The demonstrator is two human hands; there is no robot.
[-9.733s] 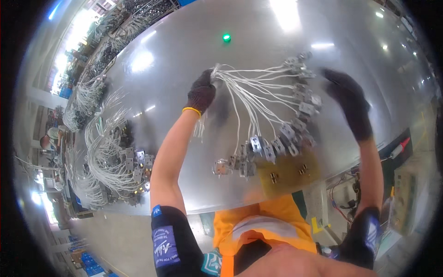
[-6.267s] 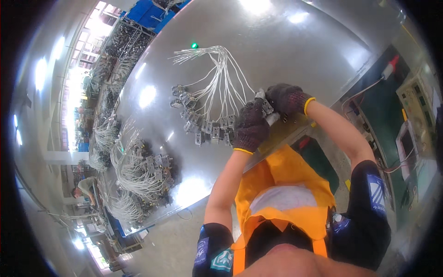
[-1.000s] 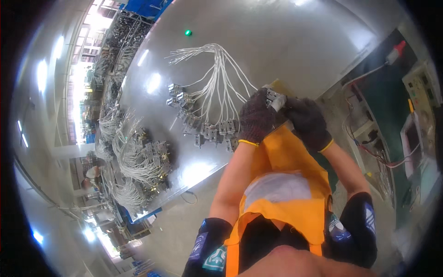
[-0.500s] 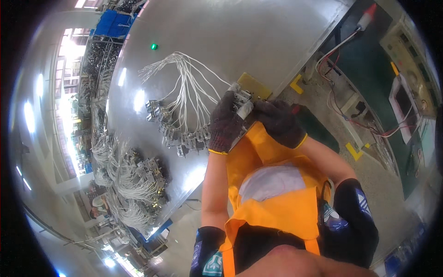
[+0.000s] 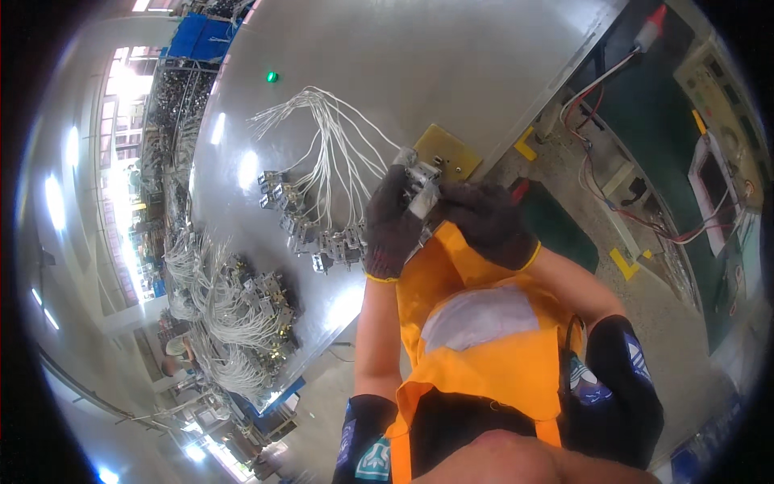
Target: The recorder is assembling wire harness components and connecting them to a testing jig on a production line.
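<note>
Both of my hands wear dark knit gloves with yellow cuffs. My left hand (image 5: 389, 224) pinches a small metal wired part (image 5: 425, 173) between whitish-covered fingertips, over the table's near edge. Close beside it on the right, my right hand (image 5: 489, 223) has its fingers curled together, tips near the part; what they hold, if anything, is hidden. Just beyond the hands a yellow plate (image 5: 458, 156) with small fittings lies at the table edge. Left of my hands, several similar metal parts (image 5: 326, 242) lie in a curved row, their white wires (image 5: 324, 129) gathered toward the far left.
A larger heap of wired metal parts (image 5: 234, 310) covers the table's left end. A small green light (image 5: 272, 77) shows on the metal table (image 5: 419, 56). To the right, a dark green surface (image 5: 637, 105) carries red and white cables (image 5: 592, 173) and a boxy device (image 5: 721, 109).
The hands stay together at the metal part, with the right fingers shifted slightly. More of the yellow plate shows now. The whole view has shifted a little.
</note>
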